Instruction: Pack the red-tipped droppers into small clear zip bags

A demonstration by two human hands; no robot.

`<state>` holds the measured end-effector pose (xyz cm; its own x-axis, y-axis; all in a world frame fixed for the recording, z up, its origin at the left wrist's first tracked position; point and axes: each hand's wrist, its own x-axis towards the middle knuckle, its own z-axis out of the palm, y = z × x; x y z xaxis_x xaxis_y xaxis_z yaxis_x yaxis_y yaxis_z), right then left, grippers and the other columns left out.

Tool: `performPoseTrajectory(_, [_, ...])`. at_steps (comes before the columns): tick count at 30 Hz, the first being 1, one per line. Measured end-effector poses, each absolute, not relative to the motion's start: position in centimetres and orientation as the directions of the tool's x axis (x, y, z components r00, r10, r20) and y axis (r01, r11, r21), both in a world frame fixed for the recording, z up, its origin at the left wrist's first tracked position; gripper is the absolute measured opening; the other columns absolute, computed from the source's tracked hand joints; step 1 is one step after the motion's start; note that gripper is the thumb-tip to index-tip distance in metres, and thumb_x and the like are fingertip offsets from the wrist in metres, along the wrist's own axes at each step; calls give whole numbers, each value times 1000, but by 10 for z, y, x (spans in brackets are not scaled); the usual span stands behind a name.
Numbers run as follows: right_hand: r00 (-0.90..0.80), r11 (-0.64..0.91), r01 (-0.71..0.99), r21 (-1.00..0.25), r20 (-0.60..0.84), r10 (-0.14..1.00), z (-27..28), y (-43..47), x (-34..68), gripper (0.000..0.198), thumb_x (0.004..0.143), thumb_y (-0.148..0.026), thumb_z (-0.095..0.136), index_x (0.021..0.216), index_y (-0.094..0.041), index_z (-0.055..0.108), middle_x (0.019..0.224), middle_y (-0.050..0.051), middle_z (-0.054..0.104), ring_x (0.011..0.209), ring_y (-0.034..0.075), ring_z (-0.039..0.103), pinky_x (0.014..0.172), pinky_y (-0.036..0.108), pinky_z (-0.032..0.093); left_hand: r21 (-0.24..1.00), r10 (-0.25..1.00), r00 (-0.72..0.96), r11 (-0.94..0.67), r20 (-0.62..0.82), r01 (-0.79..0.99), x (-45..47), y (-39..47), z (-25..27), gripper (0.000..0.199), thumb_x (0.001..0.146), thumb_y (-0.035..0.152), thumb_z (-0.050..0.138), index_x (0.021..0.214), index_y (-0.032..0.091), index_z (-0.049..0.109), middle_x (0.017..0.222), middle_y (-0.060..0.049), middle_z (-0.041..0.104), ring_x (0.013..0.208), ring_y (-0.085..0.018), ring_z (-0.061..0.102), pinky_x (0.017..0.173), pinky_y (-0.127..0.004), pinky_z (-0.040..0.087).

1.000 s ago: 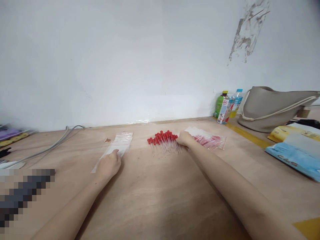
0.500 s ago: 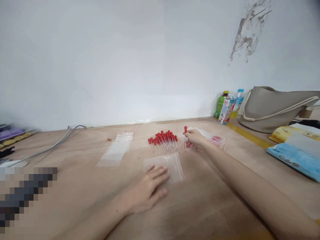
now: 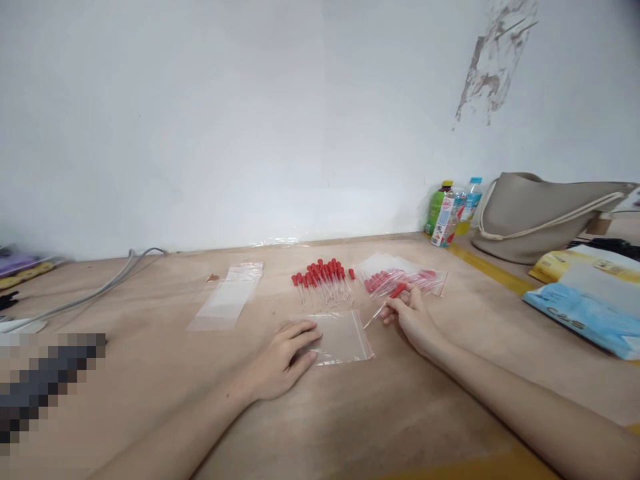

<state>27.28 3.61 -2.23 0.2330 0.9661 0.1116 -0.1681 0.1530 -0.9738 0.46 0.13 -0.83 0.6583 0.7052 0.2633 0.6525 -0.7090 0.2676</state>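
A clear zip bag (image 3: pixel 340 339) lies flat on the table in front of me, its zip edge facing right. My left hand (image 3: pixel 290 357) rests with its fingers stretched over the bag's left part. Between the fingertips of my right hand (image 3: pixel 413 317) is a glass dropper (image 3: pixel 399 291) with a red rubber bulb. Its thin tip slants down-left to the bag's zip edge. Behind the bag lies a pile of red-bulbed droppers (image 3: pixel 325 277). Bags with droppers in them (image 3: pixel 400 277) are stacked just beyond my right hand.
Flat clear bags (image 3: pixel 227 300) lie at the left on the wooden table (image 3: pixel 150 373). A grey cable (image 3: pixel 110 283) runs farther left. Drink bottles (image 3: pixel 447 217), a grey bag (image 3: pixel 545 217) and a blue tissue pack (image 3: pixel 580 317) stand or lie at the right. The wall is behind.
My right hand has brought the dropper from beside the pile toward me, turning it from upright to slanted, with its tip at the bag. My left hand has shifted slightly left on the bag.
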Motion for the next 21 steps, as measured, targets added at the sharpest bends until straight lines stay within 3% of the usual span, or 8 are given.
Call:
performPoseTrajectory(14, [236,156,-40,-987,142,961,-22,33,272,47,65,-26,53,106,-21,30,54,-10,47,45,11,52,39,22,44,274,710,650,-704,270,655,6,1,-9,35,89,33,41,122,24,48,128,-6,46,118,-21,40,100,-41,35])
performPoseTrajectory(21, [245,153,-151,-977,113,963,-22,32,269,47,62,-23,56,101,-23,30,58,-10,49,47,11,54,43,23,46,262,706,650,-708,281,656,8,-1,-8,35,88,33,41,121,24,49,126,-6,48,117,-21,42,99,-42,35])
